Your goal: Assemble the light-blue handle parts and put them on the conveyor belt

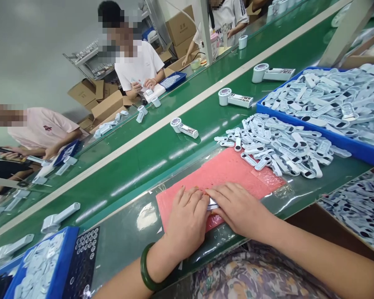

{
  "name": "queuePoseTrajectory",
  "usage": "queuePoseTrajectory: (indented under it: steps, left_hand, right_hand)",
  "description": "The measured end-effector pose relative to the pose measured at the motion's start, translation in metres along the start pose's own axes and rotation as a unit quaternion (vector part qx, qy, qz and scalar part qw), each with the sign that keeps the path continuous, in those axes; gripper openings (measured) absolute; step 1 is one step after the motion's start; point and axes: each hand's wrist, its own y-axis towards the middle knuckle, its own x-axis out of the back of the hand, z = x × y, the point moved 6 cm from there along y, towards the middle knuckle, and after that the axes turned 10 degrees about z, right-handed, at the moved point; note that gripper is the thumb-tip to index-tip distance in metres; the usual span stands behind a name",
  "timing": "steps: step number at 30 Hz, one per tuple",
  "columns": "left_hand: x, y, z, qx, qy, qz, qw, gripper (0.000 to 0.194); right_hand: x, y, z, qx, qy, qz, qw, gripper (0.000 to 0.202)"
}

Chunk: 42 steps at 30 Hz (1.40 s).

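Observation:
Between my two hands sits a small pale plastic piece (pixel 213 204), mostly hidden by my fingers, above a pink foam sheet (pixel 180 187). My left hand (pixel 187 218) closes over its left end, fingers bent; a green bangle (pixel 148 268) is on that wrist. My right hand (pixel 241 207) grips the right end with thumb and fingers. Just beyond the sheet's right side lies a heap of light-blue plastic handle pieces (pixel 277 145), several with dark oval windows.
A blue tray (pixel 339 143) of similar pieces stands at right, above a box of more pieces (pixel 358 207). A blue bin (pixel 60 265) and a black sticker sheet (pixel 82 257) are at left. Fan-like devices (pixel 187 130) lie on the green conveyor (pixel 137 178). Co-workers sit across it.

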Motion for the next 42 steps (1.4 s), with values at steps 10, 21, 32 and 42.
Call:
queuePoseTrajectory:
  steps: [10,21,32,42]
  left_hand:
    - [0.01,0.008,0.006,-0.038,-0.054,0.012,0.998,0.023]
    - [0.005,0.008,0.003,-0.029,-0.022,0.025,0.999,0.027]
    - [0.022,0.037,0.029,-0.049,0.124,0.054,0.99,0.015]
    - [0.038,0.116,0.216,0.103,0.234,-0.015,0.967,0.039]
  right_hand:
    - [0.004,0.0,-0.003,0.022,0.026,0.025,0.999,0.042]
    - [0.004,0.003,-0.007,0.009,0.078,0.025,0.997,0.039]
    - [0.075,-0.068,-0.063,-0.145,-0.039,-0.216,0.965,0.022]
    - [0.069,-0.103,-0.102,-0.34,-0.165,-0.101,0.92,0.031]
